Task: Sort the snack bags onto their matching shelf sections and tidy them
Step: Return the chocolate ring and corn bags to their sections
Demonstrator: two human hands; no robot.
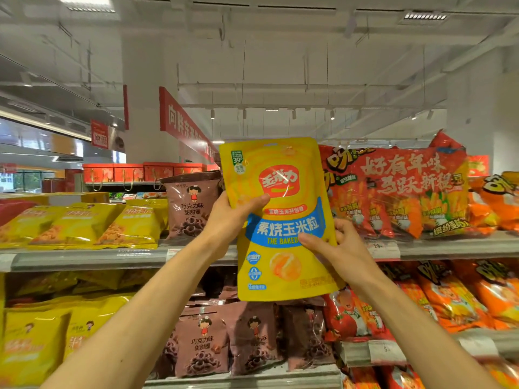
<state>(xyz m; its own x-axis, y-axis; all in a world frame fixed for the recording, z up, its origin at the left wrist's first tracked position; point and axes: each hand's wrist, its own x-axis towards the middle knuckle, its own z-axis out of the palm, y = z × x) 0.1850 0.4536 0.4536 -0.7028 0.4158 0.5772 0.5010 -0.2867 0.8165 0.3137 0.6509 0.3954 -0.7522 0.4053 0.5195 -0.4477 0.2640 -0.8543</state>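
A tall yellow corn-snack bag (280, 220) with a red logo and a blue band is held upright in front of the top shelf (84, 258). My left hand (230, 220) grips its left edge, thumb across the front. My right hand (339, 251) grips its right edge lower down, thumb on the blue band. Behind the bag's left side a brown chocolate-ring bag (192, 203) stands on the top shelf. The bag hides the shelf space directly behind it.
Yellow snack bags (84, 226) lie on the top shelf at left, with more on the shelf below. A large red-orange multipack (398, 192) fills the top shelf at right. Brown bags (202, 343) stand on the lower shelf; orange and red bags (449, 299) lie to their right.
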